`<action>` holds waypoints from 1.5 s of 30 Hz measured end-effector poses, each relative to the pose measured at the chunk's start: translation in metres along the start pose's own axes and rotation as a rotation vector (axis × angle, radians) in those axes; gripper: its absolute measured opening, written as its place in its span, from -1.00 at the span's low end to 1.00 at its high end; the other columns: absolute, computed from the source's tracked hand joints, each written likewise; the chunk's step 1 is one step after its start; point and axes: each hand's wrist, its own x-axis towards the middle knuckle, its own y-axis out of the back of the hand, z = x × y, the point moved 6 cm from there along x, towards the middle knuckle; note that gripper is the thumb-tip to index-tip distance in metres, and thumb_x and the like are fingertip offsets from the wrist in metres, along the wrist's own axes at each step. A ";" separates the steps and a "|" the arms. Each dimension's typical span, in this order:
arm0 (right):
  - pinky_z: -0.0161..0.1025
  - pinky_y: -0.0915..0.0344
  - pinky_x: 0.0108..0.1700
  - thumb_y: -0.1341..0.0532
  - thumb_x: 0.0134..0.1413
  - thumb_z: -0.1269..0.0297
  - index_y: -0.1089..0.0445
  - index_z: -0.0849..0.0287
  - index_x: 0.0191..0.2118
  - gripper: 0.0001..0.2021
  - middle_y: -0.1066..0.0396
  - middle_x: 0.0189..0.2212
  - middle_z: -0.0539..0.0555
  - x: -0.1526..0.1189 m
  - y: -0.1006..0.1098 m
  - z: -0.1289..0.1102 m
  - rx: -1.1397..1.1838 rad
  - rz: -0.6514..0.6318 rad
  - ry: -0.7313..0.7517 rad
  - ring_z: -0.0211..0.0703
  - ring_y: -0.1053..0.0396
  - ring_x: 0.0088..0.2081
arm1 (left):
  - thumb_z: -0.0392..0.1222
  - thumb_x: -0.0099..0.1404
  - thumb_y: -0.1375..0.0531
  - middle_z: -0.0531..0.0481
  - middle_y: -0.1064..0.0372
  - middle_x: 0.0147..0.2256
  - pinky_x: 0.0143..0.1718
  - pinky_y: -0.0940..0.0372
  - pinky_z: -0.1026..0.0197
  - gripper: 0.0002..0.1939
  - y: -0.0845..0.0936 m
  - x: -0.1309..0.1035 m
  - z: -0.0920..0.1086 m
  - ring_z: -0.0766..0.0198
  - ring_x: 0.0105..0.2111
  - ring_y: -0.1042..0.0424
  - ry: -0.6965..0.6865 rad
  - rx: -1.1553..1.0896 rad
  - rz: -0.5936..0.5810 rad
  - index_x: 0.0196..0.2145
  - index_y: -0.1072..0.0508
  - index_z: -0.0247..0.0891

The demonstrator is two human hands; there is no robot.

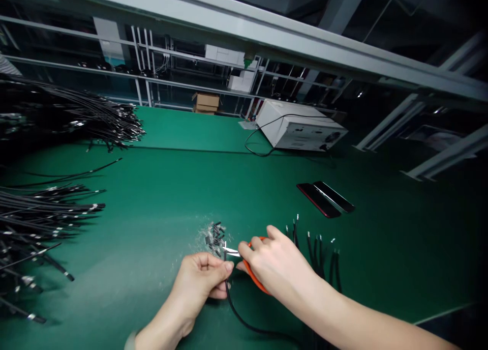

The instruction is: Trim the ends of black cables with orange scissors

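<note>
Between the thumb and fingers of my left hand (204,279) is pinched a thin black cable (244,322), its tip pointing up and its tail curving down to the right. My right hand (270,263) grips a pair of scissors (254,278) with orange handles. The metal blades reach left to the cable's upper end, just above my left thumb; whether they touch it is hard to tell. Just beyond the blades lies a small heap of short black cut pieces (215,234) with pale fibre scraps around it.
Large bundles of black cables (49,207) lie on the left of the green table (171,177). Several cable ends (316,253) stick out beyond my right forearm. Two dark phone-like slabs (322,197) lie to the right. A white box-shaped machine (301,126) and a cardboard box (206,101) stand farther back.
</note>
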 end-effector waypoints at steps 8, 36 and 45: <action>-0.12 0.08 -0.28 -0.05 -0.16 0.55 -0.23 0.28 -0.51 -0.92 -0.20 -0.63 0.06 0.012 -0.004 -0.004 0.050 -0.285 0.091 -0.09 -0.20 -0.57 | 0.19 -0.12 -0.30 -0.20 -0.19 -0.50 -0.52 -0.28 0.39 -0.31 0.006 0.012 -0.010 0.30 -0.55 -0.23 -0.009 0.150 0.008 -0.36 -0.27 -0.60; -0.42 0.03 -0.74 -0.11 -0.02 0.22 -0.19 0.30 -0.33 -0.78 -0.14 -0.73 -0.02 0.006 -0.051 -0.014 1.898 -0.198 -0.609 -0.29 -0.09 -0.76 | 0.10 0.02 -0.29 -0.21 -0.20 -0.45 -0.51 -0.27 0.47 -0.41 0.012 0.017 -0.014 0.33 -0.51 -0.25 -0.166 0.058 0.074 -0.33 -0.29 -0.59; -0.42 -0.03 -0.73 -0.14 -0.09 0.28 -0.17 0.29 -0.32 -0.79 -0.12 -0.71 -0.06 0.006 -0.046 -0.008 1.745 -0.170 -0.656 -0.35 -0.06 -0.74 | 0.01 0.09 -0.31 -0.23 -0.20 -0.36 -0.45 -0.24 0.51 -0.43 0.010 0.016 -0.005 0.34 -0.43 -0.26 -0.269 0.006 0.045 -0.20 -0.29 -0.60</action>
